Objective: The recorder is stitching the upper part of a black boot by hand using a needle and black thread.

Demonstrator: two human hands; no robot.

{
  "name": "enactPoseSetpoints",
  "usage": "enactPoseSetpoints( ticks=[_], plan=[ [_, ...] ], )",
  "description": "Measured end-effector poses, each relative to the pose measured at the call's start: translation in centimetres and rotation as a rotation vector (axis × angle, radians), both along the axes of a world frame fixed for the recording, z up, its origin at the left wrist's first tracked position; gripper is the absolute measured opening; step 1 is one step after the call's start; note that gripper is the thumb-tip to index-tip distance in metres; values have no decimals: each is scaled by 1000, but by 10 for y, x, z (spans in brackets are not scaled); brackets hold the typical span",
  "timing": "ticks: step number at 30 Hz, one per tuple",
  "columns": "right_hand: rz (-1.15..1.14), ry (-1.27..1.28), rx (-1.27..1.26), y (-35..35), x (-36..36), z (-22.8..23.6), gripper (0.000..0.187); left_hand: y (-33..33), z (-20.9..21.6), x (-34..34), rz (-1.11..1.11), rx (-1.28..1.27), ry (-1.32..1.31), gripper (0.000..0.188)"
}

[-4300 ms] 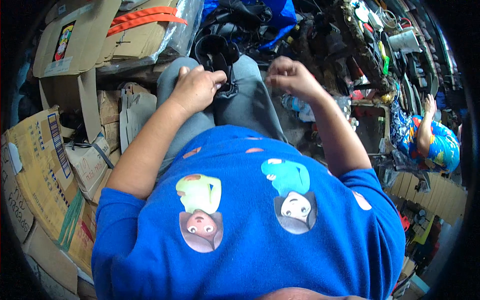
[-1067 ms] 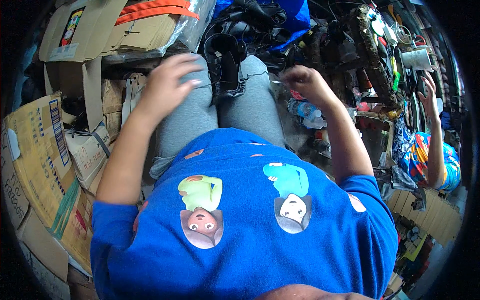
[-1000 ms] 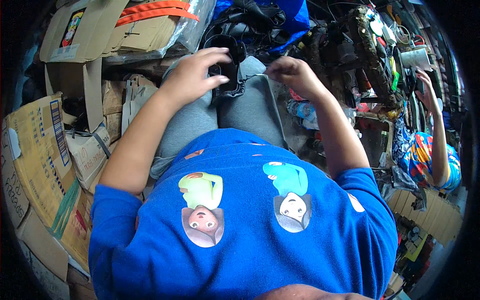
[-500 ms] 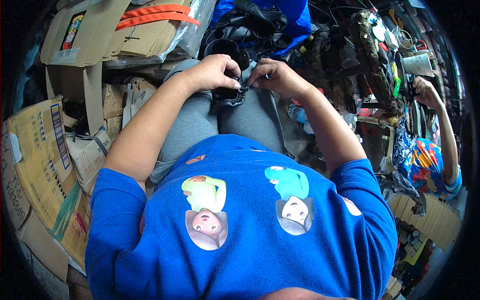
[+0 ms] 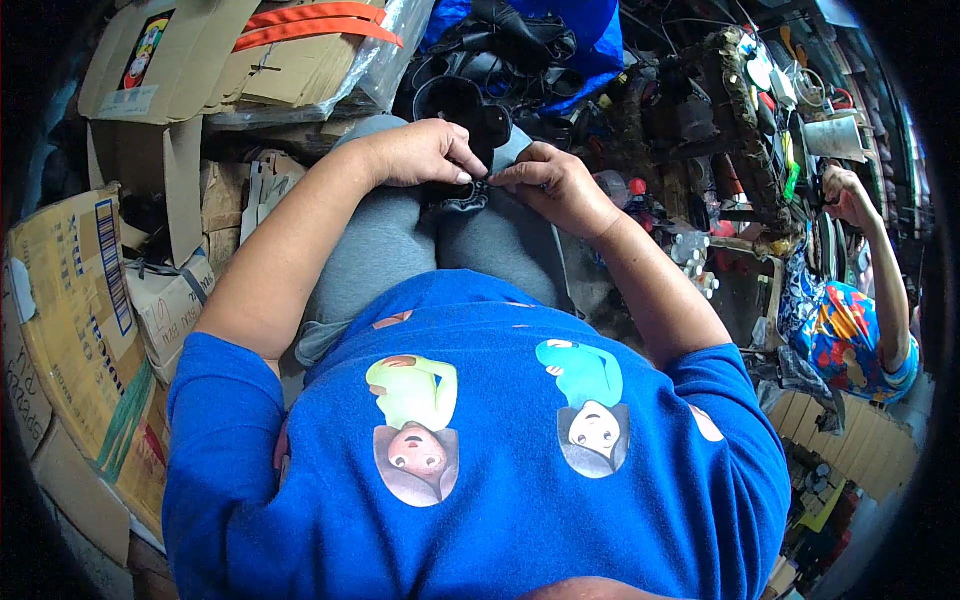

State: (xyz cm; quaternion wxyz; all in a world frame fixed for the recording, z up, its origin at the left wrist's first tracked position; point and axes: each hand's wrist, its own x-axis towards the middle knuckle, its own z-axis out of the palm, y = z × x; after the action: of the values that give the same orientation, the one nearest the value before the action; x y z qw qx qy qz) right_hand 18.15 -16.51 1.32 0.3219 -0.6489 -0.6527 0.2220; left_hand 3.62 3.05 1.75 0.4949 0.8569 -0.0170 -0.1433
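Observation:
A small black piece, shiny like leather and with a puckered edge (image 5: 462,201), lies across my lap on my grey trousers (image 5: 370,250). My left hand (image 5: 428,153) pinches it from the left, thumb and forefinger at its upper edge. From the right, my right hand (image 5: 560,188) pinches the same edge, its fingertips almost touching the left ones. Whether a thread or needle is between the fingertips is too small to tell. Just beyond my hands, more black pieces with rounded openings (image 5: 447,98) rest against my knees.
Flattened cardboard (image 5: 75,300) and a carton with orange straps (image 5: 310,25) crowd the left. A blue plastic sheet (image 5: 598,50) lies behind the black pieces. To the right are plastic bottles (image 5: 690,250), a white cup (image 5: 836,137), and another person's raised arm (image 5: 888,260).
My right hand has turned flatter and lower, its fingertips closing in on the left ones at the black piece's edge. My left hand has shifted slightly downward.

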Motion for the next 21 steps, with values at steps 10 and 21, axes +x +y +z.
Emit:
enactPoseSetpoints(
  ticks=[10, 21],
  plan=[
    [208, -664, -141, 20, -25, 44, 19, -4, -7, -1, 16, 165, -123, 27],
    [58, -181, -112, 14, -6, 19, 18, -22, -8, -18, 581, 396, -514, 40]
  ],
)
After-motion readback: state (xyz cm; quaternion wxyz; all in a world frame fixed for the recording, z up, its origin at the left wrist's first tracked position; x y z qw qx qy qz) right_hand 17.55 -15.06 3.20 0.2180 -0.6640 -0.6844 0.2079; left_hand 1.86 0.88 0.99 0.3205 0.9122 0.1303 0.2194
